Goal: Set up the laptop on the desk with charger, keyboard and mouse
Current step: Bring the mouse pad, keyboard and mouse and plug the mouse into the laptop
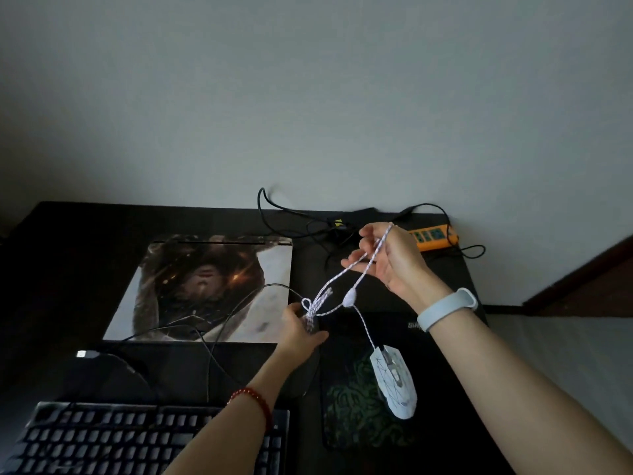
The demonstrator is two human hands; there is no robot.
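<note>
A white mouse (395, 383) lies on a dark patterned mouse pad (352, 416) at the right. Its white braided cable (356, 282) rises from it, looped between both hands. My right hand (390, 258), raised above the desk, holds the cable's upper loop in its fingers. My left hand (301, 329) grips the bunched part of the cable lower down. The closed laptop (205, 289), its lid covered by a picture, sits at the desk's middle. A black keyboard (137, 440) lies at the front left. The black charger (337, 228) rests at the back by the wall.
An orange power strip (435, 236) lies at the back right against the wall, with black cords trailing around it. The keyboard's black cable and USB plug (84, 354) cross the desk before the laptop. The dark desk (75, 255) ends at the right, beside a brown skirting.
</note>
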